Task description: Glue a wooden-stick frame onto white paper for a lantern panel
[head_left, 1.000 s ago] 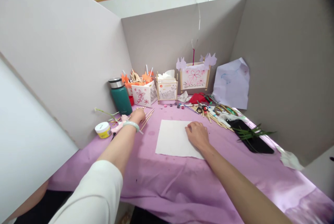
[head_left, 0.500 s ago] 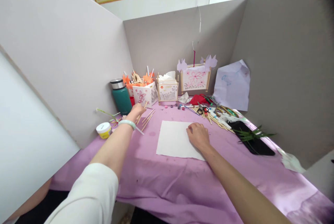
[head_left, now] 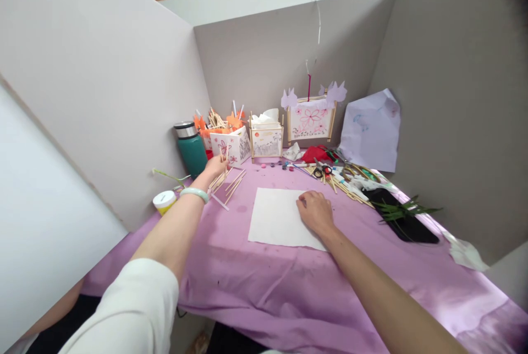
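My left hand is raised a little above the table, its fingers pinched on a thin wooden stick that stands nearly upright. It hovers over a loose bunch of wooden sticks and in front of a flower-painted paper box. A pale green bangle circles that wrist. My right hand rests palm down, fingers loosely curled, on the right edge of a white paper sheet lying on the purple tablecloth.
A green flask and a small yellow-and-white jar stand at the left. A tissue box and a paper lantern sit at the back. Scissors, pens and sticks lie right, beside a black tray with green leaves. Grey partitions enclose the table.
My left hand has lifted off the pile of sticks and moved back toward the painted box, bringing one stick up with it. My right hand has stayed on the paper.
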Demonstrator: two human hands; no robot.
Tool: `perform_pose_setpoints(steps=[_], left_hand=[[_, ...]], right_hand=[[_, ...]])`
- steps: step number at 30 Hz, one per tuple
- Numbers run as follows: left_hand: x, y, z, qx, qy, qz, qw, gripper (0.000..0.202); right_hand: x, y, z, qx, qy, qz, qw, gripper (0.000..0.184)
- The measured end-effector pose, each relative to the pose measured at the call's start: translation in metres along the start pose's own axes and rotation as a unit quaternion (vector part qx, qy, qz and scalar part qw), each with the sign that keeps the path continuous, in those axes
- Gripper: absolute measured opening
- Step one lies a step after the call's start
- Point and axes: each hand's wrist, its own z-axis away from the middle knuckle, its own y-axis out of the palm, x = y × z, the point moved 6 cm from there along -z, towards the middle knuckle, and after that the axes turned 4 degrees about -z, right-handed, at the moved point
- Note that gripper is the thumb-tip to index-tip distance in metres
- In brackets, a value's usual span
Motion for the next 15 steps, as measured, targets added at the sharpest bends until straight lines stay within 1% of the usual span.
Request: perform_pose_setpoints(steps=[3,6,8,11,13,15], left_hand=[[-0.001,-0.015,-0.009,-0.007,-0.008,-0.037,0.999,0.026],[0.0,-0.016,-0.01,0.013,-0.027,-0.094,0.995,0.024],[0.002,-0.008,-0.005,0.03,-0.044,-0.137,0.989,0.023],[0.005,0.01,0.005,0.052,-0.069,-0.187,0.978,0.028],[0.005,0.022,0.01,0.063,-0.078,-0.21,0.973,0.032],[0.004,0.03,0.011,0.071,-0.082,-0.225,0.968,0.034]], right_hand=[[0.001,0.0,0.0,0.001,0.002,0.002,1.0,0.023],[0.001,-0.001,0.0,0.001,0.003,0.003,1.0,0.023],[0.001,-0.001,0.0,0.001,0.003,0.001,1.0,0.023],[0.001,-0.001,0.0,-0.002,0.003,0.0,1.0,0.023],[0.001,-0.001,0.0,-0.004,0.002,-0.003,1.0,0.023],[0.001,-0.001,0.0,-0.001,0.0,-0.004,1.0,0.023]])
